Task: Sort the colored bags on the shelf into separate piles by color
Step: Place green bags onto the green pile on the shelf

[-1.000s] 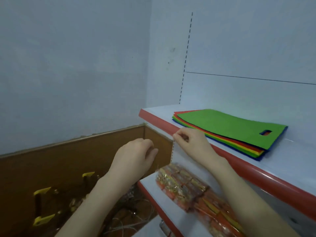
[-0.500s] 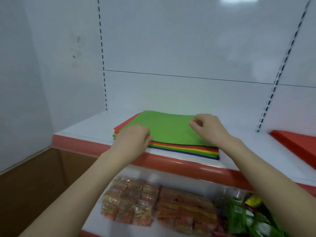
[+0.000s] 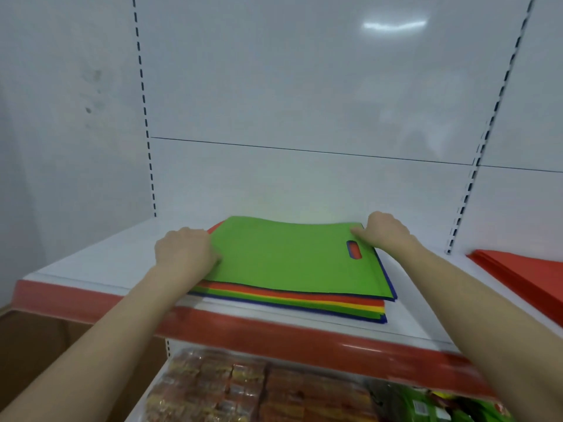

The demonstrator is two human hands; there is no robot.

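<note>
Fingers of right hand, left hand curled at green bag edges; tips hidden, grasp unclear.

A stack of bags is laid flat near the middle of the shelf, close to its front edge and clear of the back panel. The top bag is set slightly askew on the rest. Its left edge is gripped by the left hand, its far right corner by the right hand. A second pile is seen at the right edge, well apart. Below, on a lower shelf, what appear to be wrapped packets are laid side by side.
</note>
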